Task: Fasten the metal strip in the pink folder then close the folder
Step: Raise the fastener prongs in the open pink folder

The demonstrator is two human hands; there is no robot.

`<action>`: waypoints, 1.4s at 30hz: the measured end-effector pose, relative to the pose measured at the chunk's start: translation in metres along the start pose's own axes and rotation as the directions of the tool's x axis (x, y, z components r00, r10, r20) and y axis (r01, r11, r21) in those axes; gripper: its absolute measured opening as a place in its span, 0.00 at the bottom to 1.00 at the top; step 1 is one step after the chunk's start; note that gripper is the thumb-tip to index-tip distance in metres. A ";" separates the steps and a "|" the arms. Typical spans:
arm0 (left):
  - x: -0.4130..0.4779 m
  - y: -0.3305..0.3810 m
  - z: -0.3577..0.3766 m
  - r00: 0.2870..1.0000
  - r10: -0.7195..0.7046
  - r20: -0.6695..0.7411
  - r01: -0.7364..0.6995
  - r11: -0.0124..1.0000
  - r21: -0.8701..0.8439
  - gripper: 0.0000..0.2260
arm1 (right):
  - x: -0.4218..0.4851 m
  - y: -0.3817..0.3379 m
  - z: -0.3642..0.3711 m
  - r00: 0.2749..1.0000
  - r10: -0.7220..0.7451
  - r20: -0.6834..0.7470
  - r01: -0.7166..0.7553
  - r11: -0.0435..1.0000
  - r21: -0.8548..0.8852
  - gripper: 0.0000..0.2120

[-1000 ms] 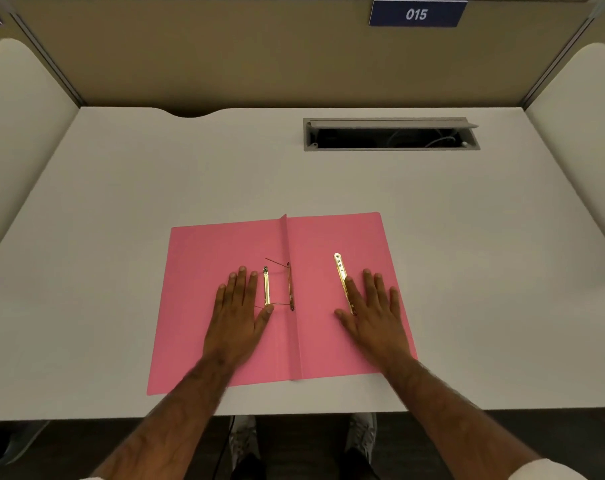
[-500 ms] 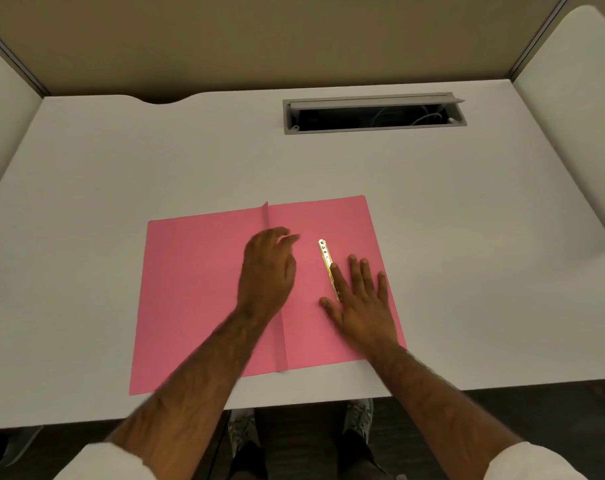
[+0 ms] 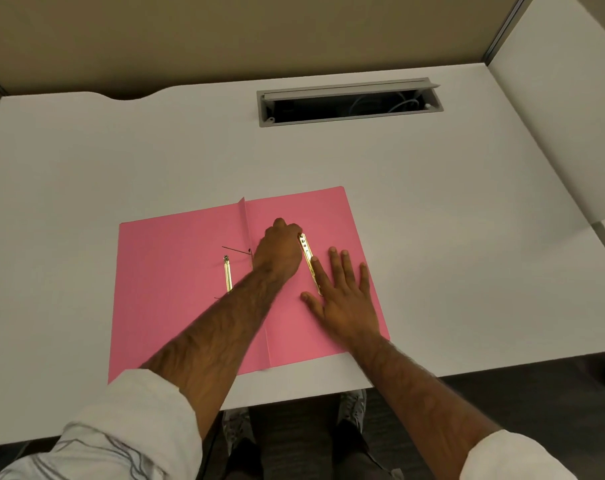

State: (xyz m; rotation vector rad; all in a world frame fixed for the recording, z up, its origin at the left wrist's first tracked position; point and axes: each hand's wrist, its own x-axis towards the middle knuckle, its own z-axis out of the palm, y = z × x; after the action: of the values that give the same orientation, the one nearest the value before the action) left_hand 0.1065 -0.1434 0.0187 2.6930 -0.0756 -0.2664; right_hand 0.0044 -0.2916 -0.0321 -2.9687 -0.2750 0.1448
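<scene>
Pink folder (image 3: pixel 176 299) lies open and flat on the white table (image 3: pixel 121 161), near the front edge, its centre crease running away from the person. On the right-hand leaf a gold metal strip (image 3: pixel 309 259) lies loose, slanted a little, its far end with small holes plain to see and its near end partly under the forefinger of the right hand (image 3: pixel 342 296). That hand is spread flat, palm down on the leaf, fingers apart, gripping nothing. The left hand (image 3: pixel 281 249) reaches across the crease onto the right leaf, knuckles up and fingers curled under; its fingertips are out of sight beneath the hand, right at the strip's far end, and whether they touch or pinch the strip I cannot tell. On the left leaf, just beside the crease, a second gold bar (image 3: pixel 228 273) lies lengthways, with thin dark prongs (image 3: pixel 235 250) standing up at its far end; the left forearm covers its near end and whatever sits by the crease there. At the back of the table a grey cable slot (image 3: pixel 349 100) stands open, with pale wires dimly seen inside the dark. Rolled white sleeves are cut off at the bottom edge, and shoes (image 3: pixel 353 403) show below the table front.
</scene>
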 end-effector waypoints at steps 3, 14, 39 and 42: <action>0.004 0.005 0.001 0.997 -0.073 -0.005 0.073 0.992 -0.100 0.14 | 0.000 0.000 0.000 1.000 0.002 -0.001 -0.002 1.000 0.004 0.35; 0.011 0.003 -0.009 0.947 -0.290 0.135 0.313 0.752 -0.580 0.04 | -0.005 -0.011 -0.017 0.999 0.019 0.026 -0.022 0.994 0.111 0.30; -0.078 -0.089 -0.083 0.842 -0.473 0.259 0.449 0.349 -0.822 0.05 | 0.035 -0.155 -0.045 0.995 0.080 -0.064 -0.003 0.653 0.758 0.12; -0.077 -0.097 -0.086 0.835 -0.488 0.254 0.459 0.364 -0.810 0.06 | 0.037 -0.156 -0.044 0.997 0.003 -0.083 0.060 0.667 0.742 0.12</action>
State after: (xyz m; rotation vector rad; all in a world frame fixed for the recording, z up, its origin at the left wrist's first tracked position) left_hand 0.0490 -0.0128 0.0676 1.6234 0.7026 -0.3215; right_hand 0.0180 -0.1394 0.0336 -2.1304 -0.1873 0.1027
